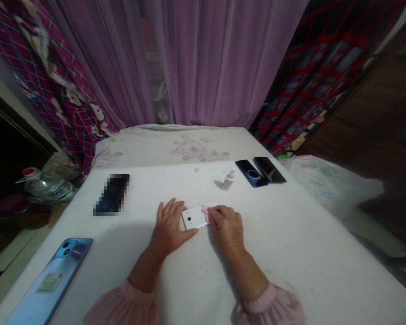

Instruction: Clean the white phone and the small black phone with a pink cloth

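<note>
Hands: two, both yours, reaching over one white cloth-covered table (pixel 311 271).
Left hand: your left hand (pixel 169 228) clasps one end of the white phone, thumb at its near edge and forefinger at its far corner; the other fingers fan out.
Right hand: your right hand (pixel 226 228) pinches one pink cloth (pixel 206 214) between thumb and fingers, against the phone's other end.
White phone: one, between your two hands, this white phone (pixel 194 218) lying camera side up.
Spray bottle: one small spray bottle (pixel 228 180) upright, just beyond your right hand.
Dark phones: two, beyond your right hand and to its right; a blue-black phone (pixel 251 173) with a ring on it, and a black phone (pixel 269 169) just beside it.
Pixelated thing: one dark rectangle (pixel 111 195), left of your left hand; its details are hidden.
Blue phone: one blue phone (pixel 54 280), back up, nearer you and left of your left hand.
Pale square: one small pale square (pixel 196 170), beyond both hands.
Sleeves: two pink sleeves (pixel 270 304), one behind each hand.
</note>
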### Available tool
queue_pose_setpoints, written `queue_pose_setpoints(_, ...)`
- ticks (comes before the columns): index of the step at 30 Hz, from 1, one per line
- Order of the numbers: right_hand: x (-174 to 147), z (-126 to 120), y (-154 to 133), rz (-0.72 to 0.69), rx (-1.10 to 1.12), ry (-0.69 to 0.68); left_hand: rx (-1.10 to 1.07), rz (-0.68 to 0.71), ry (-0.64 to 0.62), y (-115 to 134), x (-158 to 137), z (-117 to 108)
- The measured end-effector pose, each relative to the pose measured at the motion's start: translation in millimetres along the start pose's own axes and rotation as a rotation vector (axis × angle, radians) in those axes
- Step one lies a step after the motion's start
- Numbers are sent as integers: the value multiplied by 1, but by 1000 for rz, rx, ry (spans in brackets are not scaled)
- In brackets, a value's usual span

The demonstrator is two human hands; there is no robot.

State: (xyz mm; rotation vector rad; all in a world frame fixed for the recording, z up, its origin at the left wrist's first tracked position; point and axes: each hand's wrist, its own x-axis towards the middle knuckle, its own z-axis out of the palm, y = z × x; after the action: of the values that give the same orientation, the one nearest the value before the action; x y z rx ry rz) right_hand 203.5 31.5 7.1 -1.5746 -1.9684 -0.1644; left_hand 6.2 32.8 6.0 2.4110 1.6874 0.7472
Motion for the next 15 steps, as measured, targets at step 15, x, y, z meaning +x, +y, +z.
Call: queue_pose_setpoints(15, 6, -4, 24, 35, 101, 223, -10, 39, 64, -5, 2, -1)
